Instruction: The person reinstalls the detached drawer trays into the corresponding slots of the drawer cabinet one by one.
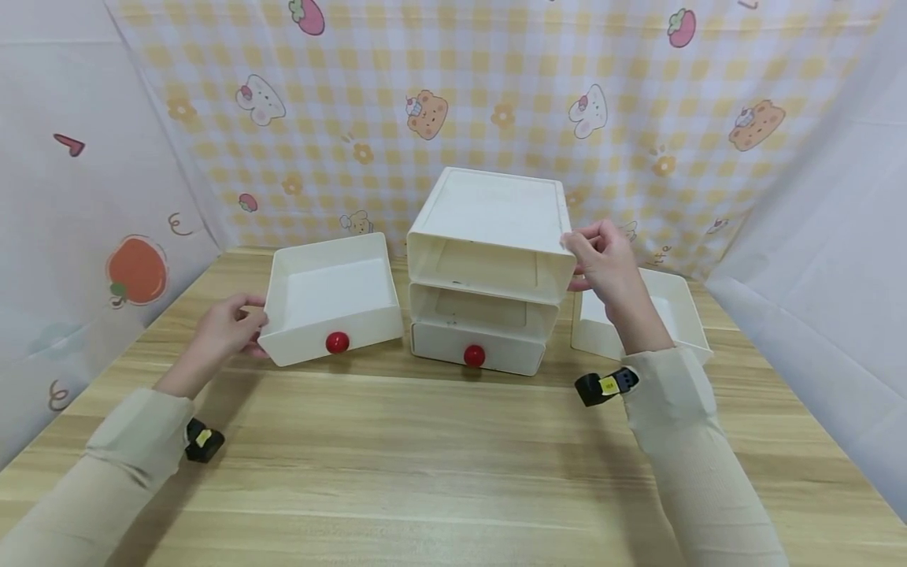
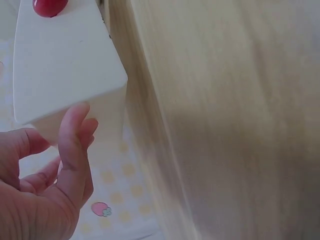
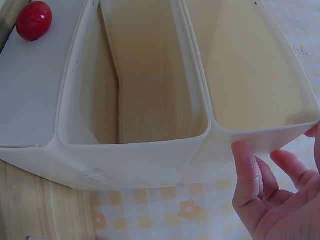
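A white plastic drawer (image 1: 333,287) with a red round knob (image 1: 338,342) sits left of the cabinet. My left hand (image 1: 230,324) is at its left wall, and in the left wrist view my fingertips (image 2: 77,112) touch the outer side near the front corner. A white stacked drawer cabinet (image 1: 496,209) stands in the middle; its upper two slots are vacant, and a drawer with a red knob (image 1: 474,356) fills the lowest. My right hand (image 1: 602,256) touches the cabinet's upper right edge, with fingers (image 3: 245,157) against the side wall.
Another white drawer (image 1: 676,307) lies to the right of the cabinet, partly hidden behind my right arm. All stand on a wood-grain table (image 1: 425,465). A yellow checked cloth (image 1: 489,47) hangs behind, with white cloth (image 1: 53,213) at the sides.
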A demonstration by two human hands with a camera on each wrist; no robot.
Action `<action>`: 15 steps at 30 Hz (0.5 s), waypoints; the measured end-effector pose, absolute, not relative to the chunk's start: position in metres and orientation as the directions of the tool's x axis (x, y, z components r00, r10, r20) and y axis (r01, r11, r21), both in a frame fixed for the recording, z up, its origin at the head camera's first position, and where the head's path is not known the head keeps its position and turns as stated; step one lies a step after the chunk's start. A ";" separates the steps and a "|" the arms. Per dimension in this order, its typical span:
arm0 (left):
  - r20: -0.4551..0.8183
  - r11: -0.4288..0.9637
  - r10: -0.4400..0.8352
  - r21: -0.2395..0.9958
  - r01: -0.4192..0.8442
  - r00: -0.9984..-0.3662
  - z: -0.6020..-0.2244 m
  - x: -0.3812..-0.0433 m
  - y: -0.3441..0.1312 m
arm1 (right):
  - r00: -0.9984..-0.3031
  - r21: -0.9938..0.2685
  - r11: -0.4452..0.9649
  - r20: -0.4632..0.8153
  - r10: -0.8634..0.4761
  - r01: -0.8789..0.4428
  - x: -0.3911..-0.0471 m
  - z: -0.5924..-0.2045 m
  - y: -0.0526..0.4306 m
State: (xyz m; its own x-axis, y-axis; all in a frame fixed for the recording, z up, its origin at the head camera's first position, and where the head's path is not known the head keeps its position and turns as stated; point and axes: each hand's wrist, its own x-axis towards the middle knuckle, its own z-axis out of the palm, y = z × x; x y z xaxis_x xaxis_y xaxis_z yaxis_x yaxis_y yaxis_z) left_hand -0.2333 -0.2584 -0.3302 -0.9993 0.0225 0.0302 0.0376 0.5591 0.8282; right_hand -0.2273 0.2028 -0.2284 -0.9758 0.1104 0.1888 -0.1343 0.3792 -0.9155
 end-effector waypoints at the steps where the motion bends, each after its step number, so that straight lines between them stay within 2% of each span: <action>1: 0.031 0.561 0.031 0.827 0.043 -0.999 -0.330 -0.230 -0.259 | -0.976 -0.917 0.377 0.188 0.109 -0.134 -0.227 -0.228 0.203; 15: 0.059 0.597 0.093 0.796 0.103 -0.994 -0.320 -0.189 -0.261 | -0.977 -0.919 0.374 0.182 0.109 -0.129 -0.228 -0.229 0.204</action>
State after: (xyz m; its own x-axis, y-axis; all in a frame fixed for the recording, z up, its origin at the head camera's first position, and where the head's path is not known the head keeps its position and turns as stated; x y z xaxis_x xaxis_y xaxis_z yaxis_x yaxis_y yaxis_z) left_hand -0.1891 -0.2614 -0.3202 -0.9939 0.0931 0.0593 0.1034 0.5968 0.7957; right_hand -0.2281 0.2037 -0.2287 -0.9774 0.1086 0.1816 -0.1292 0.3737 -0.9185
